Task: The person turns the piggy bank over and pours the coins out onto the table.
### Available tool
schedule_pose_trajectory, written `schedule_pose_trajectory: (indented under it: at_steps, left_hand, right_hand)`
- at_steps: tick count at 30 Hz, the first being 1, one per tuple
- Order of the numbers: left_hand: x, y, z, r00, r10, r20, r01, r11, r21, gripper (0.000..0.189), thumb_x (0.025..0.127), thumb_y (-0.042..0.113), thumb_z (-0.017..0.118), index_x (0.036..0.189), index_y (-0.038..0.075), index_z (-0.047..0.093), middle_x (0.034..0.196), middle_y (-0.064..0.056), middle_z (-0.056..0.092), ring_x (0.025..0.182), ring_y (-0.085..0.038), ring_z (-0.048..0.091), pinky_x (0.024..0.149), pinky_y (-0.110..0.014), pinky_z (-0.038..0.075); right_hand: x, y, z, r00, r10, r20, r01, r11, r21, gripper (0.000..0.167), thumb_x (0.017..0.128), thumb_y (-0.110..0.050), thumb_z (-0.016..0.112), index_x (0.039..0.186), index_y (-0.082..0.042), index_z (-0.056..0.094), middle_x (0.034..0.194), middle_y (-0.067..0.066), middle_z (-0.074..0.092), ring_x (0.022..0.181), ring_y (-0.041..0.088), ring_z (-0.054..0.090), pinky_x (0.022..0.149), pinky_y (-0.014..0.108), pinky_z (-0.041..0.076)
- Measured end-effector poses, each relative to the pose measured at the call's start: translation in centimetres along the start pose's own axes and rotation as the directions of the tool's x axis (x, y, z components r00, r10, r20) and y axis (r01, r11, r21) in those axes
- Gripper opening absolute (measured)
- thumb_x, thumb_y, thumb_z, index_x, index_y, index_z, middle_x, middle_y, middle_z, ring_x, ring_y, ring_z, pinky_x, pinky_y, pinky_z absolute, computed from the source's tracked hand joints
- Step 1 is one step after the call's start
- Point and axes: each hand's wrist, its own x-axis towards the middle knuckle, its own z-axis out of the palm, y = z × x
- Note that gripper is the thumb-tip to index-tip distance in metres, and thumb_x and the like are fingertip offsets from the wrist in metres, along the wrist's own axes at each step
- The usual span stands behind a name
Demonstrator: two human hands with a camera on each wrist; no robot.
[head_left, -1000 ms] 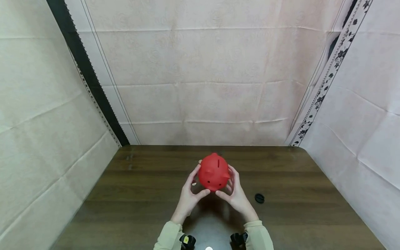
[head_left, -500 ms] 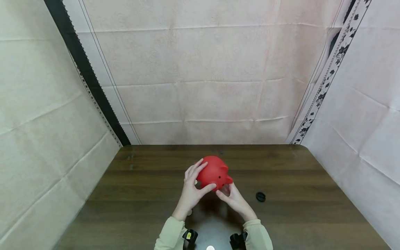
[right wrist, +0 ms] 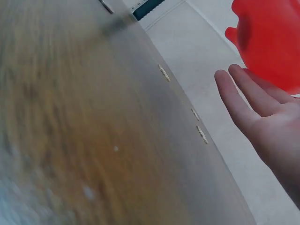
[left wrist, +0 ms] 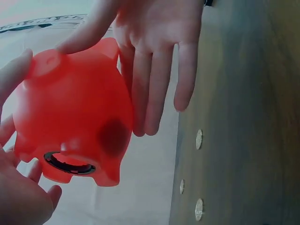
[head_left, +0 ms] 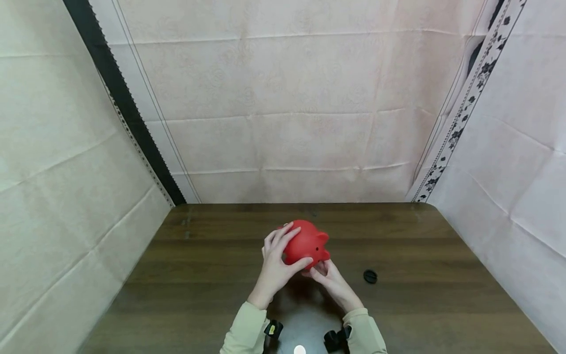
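A red piggy bank [head_left: 305, 246] is held up off the table, tilted, its snout toward the lower right in the head view. My left hand [head_left: 276, 263] grips it, thumb across the front and long fingers along its left side and top. My right hand [head_left: 334, 285] holds it near the snout from below, with some fingers [right wrist: 234, 93] stretched out free of it in the right wrist view. Its round belly hole with a black rim [left wrist: 70, 165] shows uncovered in the left wrist view. A round black plug [head_left: 370, 276] lies on the table to the right.
Several coins lie on the brown wooden table [head_left: 212, 275]: one coin [left wrist: 199, 139] shows in the left wrist view, another coin [right wrist: 201, 135] in the right. Pale cloth [head_left: 283, 98] hangs behind the table and along both sides. A grey patch [head_left: 305, 319] lies between the forearms.
The piggy bank has turned from facing front to facing right, its snout swinging rightward. My left fingers have spread over its side and top. My right hand has shifted lower beneath it.
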Motion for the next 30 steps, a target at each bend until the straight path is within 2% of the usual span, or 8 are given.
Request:
schedule_pose_trajectory:
  at_steps: [5, 9, 11, 18, 22, 25, 27, 30]
  left_hand:
    - [-0.6, -0.7, 0.6, 0.999, -0.045, -0.021, 0.044, 0.997, -0.066, 0.068, 0.079, 0.034, 0.079, 0.139, 0.037, 0.049, 0.152, 0.009, 0.038, 0.138, -0.024, 0.027, 0.095, -0.052, 0.049]
    - [-1.4, -2.1, 1.4, 0.987, -0.16, -0.033, 0.153, 0.977, -0.148, 0.066, 0.08, 0.032, 0.078, 0.139, 0.036, 0.049, 0.152, 0.006, 0.039, 0.137, -0.025, 0.032, 0.096, -0.049, 0.051]
    - [-1.6, -2.6, 1.7, 0.981, -0.19, -0.039, 0.18, 0.968, -0.174, 0.065, 0.081, 0.03, 0.078, 0.139, 0.035, 0.049, 0.152, 0.004, 0.04, 0.136, -0.026, 0.035, 0.097, -0.048, 0.051]
    - [-0.4, -1.5, 1.6, 0.995, -0.085, -0.044, 0.071, 0.967, -0.246, 0.068, 0.081, 0.028, 0.078, 0.141, 0.032, 0.047, 0.155, 0.004, 0.036, 0.137, -0.027, 0.037, 0.099, -0.053, 0.048]
    - [-1.0, -1.3, 1.7, 0.975, -0.222, 0.003, 0.207, 0.907, -0.366, 0.068, 0.083, 0.023, 0.077, 0.144, 0.024, 0.044, 0.155, -0.004, 0.036, 0.136, -0.031, 0.04, 0.103, -0.047, 0.048]
    - [-1.7, -1.5, 1.9, 0.96, -0.28, 0.027, 0.262, 0.854, -0.451, 0.072, 0.083, 0.017, 0.077, 0.145, 0.022, 0.042, 0.157, -0.005, 0.033, 0.139, -0.033, 0.037, 0.105, -0.045, 0.046]
    - [-1.7, -2.1, 2.1, 0.963, -0.269, 0.025, 0.251, 0.855, -0.454, 0.074, 0.082, 0.017, 0.077, 0.146, 0.023, 0.04, 0.159, -0.004, 0.03, 0.14, -0.033, 0.037, 0.105, -0.044, 0.046]
    - [-1.6, -3.0, 2.6, 0.956, -0.292, 0.03, 0.271, 0.842, -0.466, 0.072, 0.083, 0.017, 0.077, 0.145, 0.024, 0.041, 0.157, -0.005, 0.033, 0.139, -0.033, 0.039, 0.105, -0.048, 0.045]
  right_hand:
    - [-0.2, 0.3, 0.0, 0.995, -0.014, -0.098, 0.016, 1.0, 0.019, 0.074, 0.095, -0.022, 0.061, 0.152, -0.009, 0.018, 0.155, 0.021, 0.032, 0.136, 0.033, 0.044, 0.107, 0.048, 0.044]
    - [0.0, 0.6, 0.1, 0.985, 0.031, -0.169, -0.034, 0.999, -0.016, 0.071, 0.092, -0.023, 0.065, 0.15, -0.009, 0.026, 0.151, 0.019, 0.04, 0.134, 0.036, 0.045, 0.106, 0.047, 0.045]
    - [0.0, 0.7, 0.0, 0.981, 0.04, -0.19, -0.048, 0.998, -0.035, 0.068, 0.091, -0.023, 0.067, 0.148, -0.01, 0.031, 0.148, 0.018, 0.045, 0.131, 0.033, 0.048, 0.106, 0.046, 0.045]
    - [0.1, -0.3, -0.4, 0.962, -0.091, -0.258, 0.084, 0.996, -0.036, 0.07, 0.088, -0.019, 0.068, 0.148, -0.015, 0.032, 0.15, 0.015, 0.043, 0.138, 0.038, 0.04, 0.107, 0.055, 0.041]
    - [0.1, -0.5, -0.7, 0.952, -0.084, -0.293, 0.053, 0.992, -0.112, 0.069, 0.087, -0.017, 0.07, 0.146, -0.016, 0.035, 0.148, 0.013, 0.045, 0.135, 0.034, 0.045, 0.104, 0.043, 0.046]
    - [0.0, -0.5, -0.7, 0.949, -0.112, -0.294, 0.082, 0.99, -0.115, 0.07, 0.086, -0.01, 0.071, 0.146, -0.016, 0.035, 0.146, 0.013, 0.045, 0.131, 0.032, 0.048, 0.099, 0.033, 0.048]
    - [0.1, -0.3, -0.6, 0.948, -0.149, -0.282, 0.12, 0.986, -0.118, 0.071, 0.086, -0.008, 0.071, 0.146, -0.012, 0.034, 0.146, 0.016, 0.045, 0.13, 0.032, 0.049, 0.096, 0.03, 0.049]
    - [0.1, 0.0, -0.6, 0.946, -0.146, -0.288, 0.112, 0.985, -0.129, 0.072, 0.086, -0.009, 0.071, 0.147, -0.011, 0.033, 0.146, 0.017, 0.045, 0.13, 0.032, 0.05, 0.092, 0.027, 0.05]
